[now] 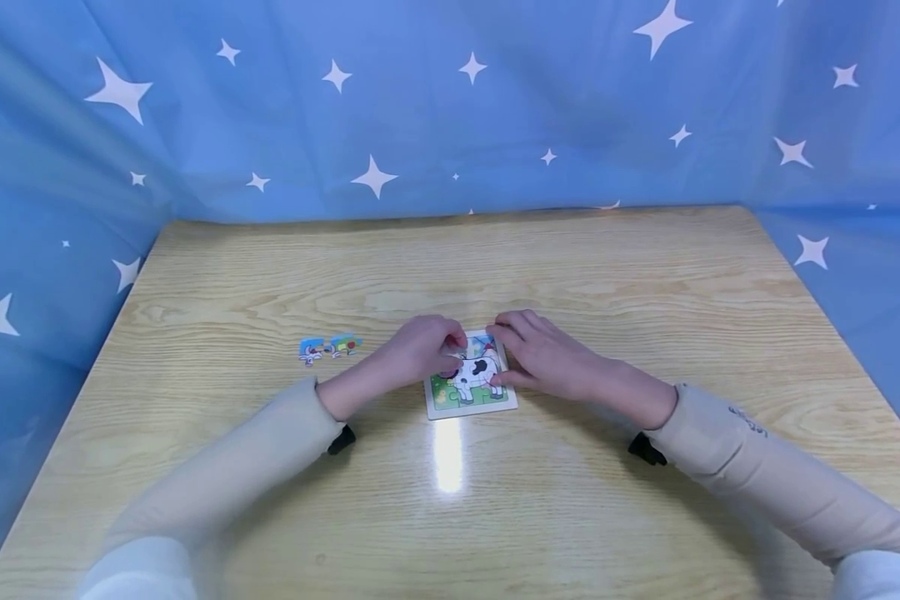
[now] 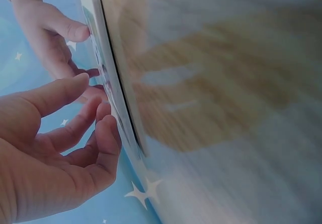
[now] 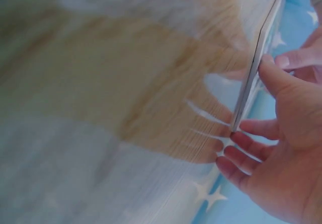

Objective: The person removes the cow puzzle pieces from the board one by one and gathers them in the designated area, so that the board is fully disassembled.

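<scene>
A small square jigsaw puzzle with a white frame and a black-and-white cow picture lies on the table. My left hand is over its left part, the fingers bent and a gap showing between thumb and fingertips. In the left wrist view, nothing shows in that gap of the left hand. My right hand rests at the puzzle's right side, its thumb on the cow's rear and its fingertips at the far right corner. The right wrist view shows the right hand's thumb at the puzzle's edge.
Loose puzzle pieces lie left of the puzzle, beyond my left forearm. The wooden table reaches to a blue curtain with white stars at the back and sides. A bright reflection lies on the tabletop in front of the puzzle.
</scene>
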Available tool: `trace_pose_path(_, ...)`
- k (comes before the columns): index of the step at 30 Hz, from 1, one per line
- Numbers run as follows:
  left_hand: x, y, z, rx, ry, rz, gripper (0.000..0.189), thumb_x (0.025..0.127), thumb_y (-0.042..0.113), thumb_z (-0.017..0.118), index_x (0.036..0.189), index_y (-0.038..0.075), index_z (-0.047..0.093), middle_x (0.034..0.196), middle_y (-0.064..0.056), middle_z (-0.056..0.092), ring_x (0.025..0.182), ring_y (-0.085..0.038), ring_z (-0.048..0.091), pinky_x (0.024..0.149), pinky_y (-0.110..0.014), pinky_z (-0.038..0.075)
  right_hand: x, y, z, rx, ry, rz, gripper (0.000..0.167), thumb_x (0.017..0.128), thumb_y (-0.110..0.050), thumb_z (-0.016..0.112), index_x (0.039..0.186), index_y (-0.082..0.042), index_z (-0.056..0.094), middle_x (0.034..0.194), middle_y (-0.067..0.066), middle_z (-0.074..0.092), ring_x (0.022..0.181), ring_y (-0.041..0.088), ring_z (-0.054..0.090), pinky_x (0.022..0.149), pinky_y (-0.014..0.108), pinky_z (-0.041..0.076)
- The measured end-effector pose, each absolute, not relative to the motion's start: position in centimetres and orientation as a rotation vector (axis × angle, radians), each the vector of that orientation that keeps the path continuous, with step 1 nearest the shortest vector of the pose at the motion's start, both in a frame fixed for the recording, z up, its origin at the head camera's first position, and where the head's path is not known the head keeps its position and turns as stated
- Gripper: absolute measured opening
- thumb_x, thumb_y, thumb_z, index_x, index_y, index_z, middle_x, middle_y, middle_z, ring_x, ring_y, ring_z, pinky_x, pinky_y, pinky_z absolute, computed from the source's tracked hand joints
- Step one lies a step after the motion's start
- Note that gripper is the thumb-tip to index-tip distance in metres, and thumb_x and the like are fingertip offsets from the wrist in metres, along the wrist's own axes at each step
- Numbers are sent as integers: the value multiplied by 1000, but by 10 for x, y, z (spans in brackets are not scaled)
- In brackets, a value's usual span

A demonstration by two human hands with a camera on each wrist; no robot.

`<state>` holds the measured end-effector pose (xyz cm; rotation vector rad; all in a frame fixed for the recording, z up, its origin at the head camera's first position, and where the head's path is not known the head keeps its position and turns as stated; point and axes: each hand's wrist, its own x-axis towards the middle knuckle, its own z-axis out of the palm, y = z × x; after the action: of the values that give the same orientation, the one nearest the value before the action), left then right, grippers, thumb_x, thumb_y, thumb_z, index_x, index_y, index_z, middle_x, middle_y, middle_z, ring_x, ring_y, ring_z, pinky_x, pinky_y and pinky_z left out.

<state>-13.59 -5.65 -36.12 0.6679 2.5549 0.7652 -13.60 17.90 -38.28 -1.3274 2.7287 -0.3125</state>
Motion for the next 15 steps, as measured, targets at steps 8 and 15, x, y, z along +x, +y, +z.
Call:
trace_pose_path(8, -139, -45, -361, 684, 2546, 751, 23, 91, 5, 75, 113, 0, 72, 104, -8, 68, 98, -21, 61, 90, -30, 50, -136, 179, -381, -1322, 2725, -306, 72, 95, -43, 72, 142, 8, 51, 138, 21, 51, 128, 35, 46, 107, 50, 42)
trace_pose_path(15, -140, -42, -362, 650, 2540, 749, 23, 91, 5, 76, 113, 1, 71, 102, -8, 67, 92, -19, 59, 87, -30, 50, -135, 179, -382, -1316, 2728, -304, 73, 95, -43, 73, 142, 8, 52, 138, 20, 51, 128, 35, 46, 106, 50, 42)
